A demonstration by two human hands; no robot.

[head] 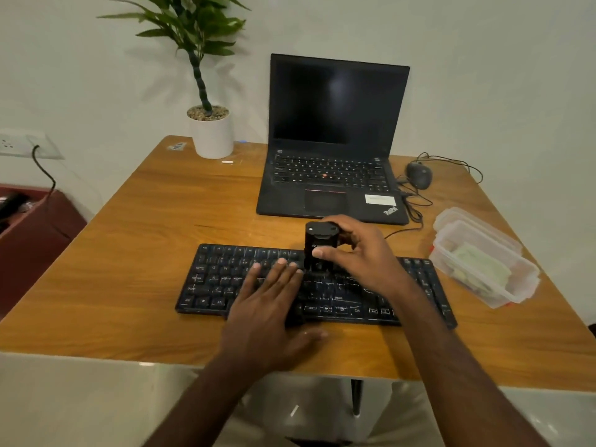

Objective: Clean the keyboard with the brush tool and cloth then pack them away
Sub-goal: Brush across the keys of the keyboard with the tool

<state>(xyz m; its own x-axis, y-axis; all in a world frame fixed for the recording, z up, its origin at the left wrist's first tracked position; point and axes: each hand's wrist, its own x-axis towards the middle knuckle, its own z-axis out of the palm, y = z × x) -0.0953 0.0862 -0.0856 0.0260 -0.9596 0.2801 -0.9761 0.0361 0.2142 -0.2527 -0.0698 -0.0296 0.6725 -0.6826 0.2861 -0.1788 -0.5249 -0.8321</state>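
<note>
A black keyboard [219,279] lies across the near middle of the wooden table [138,227]. My left hand [267,304] rests flat on its keys with straight fingers. My right hand [358,253] grips a black, boxy brush tool [317,243] that stands upright on the keyboard's upper middle rows. A clear plastic box [483,269] at the right holds a pale green cloth [480,262].
An open black laptop [332,140] stands behind the keyboard. A wired mouse [418,174] and its cable lie to the laptop's right. A white potted plant [211,130] sits at the back left. A dark red cabinet [32,237] is left of the table.
</note>
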